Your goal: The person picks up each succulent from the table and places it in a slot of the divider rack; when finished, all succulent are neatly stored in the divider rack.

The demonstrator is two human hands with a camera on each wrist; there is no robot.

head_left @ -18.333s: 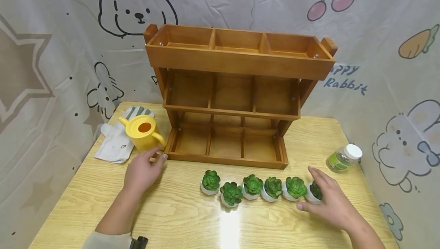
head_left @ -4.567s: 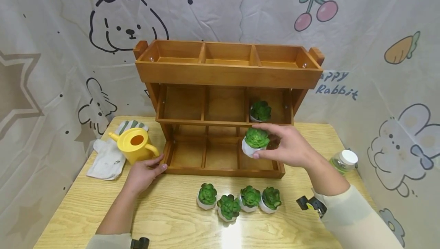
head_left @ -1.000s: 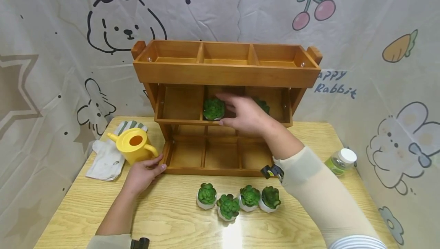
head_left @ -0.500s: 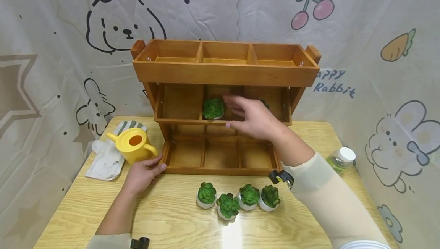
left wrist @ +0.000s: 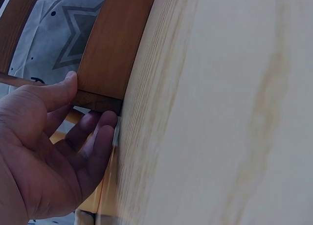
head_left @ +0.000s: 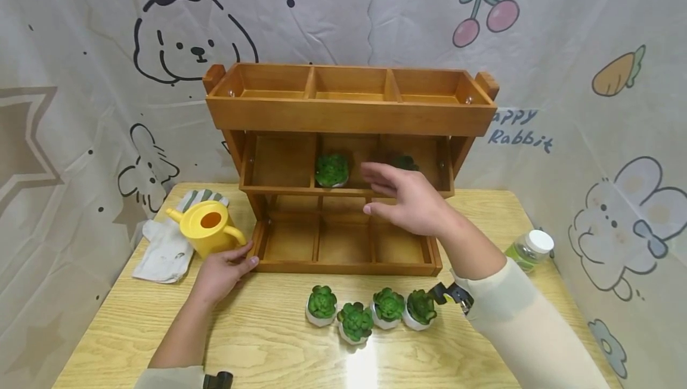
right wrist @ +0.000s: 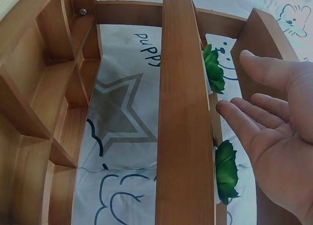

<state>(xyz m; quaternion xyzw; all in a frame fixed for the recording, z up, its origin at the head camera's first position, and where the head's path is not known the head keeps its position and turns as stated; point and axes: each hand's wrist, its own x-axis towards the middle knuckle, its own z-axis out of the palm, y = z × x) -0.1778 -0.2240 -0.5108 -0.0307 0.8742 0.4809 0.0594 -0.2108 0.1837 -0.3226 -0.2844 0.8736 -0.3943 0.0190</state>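
Note:
A three-tier wooden planter shelf point(head_left: 349, 117) stands at the back of the table, each tier split into compartments. My left hand point(head_left: 221, 275) holds its bottom left front corner, thumb point(left wrist: 63, 90) on one side and curled fingers on the other. In front of the middle tier my right hand point(head_left: 413, 201) is empty, fingers spread and fairly straight. One potted succulent point(head_left: 331, 170) sits in that tier's middle compartment, its white pot mostly hidden. Another succulent point(head_left: 405, 163) is in the right compartment, partly behind the right hand; both plants show in the right wrist view.
Several succulents in white pots point(head_left: 356, 323) stand in a row in front of the shelf. A yellow watering can point(head_left: 206, 231) and white gloves point(head_left: 163, 252) lie left of it. At the right edge is a white-capped jar point(head_left: 530, 250).
The right hand has set a succulent in the middle tier's middle compartment, let go, and drawn back to the right and down. The left hand stays at the shelf corner.

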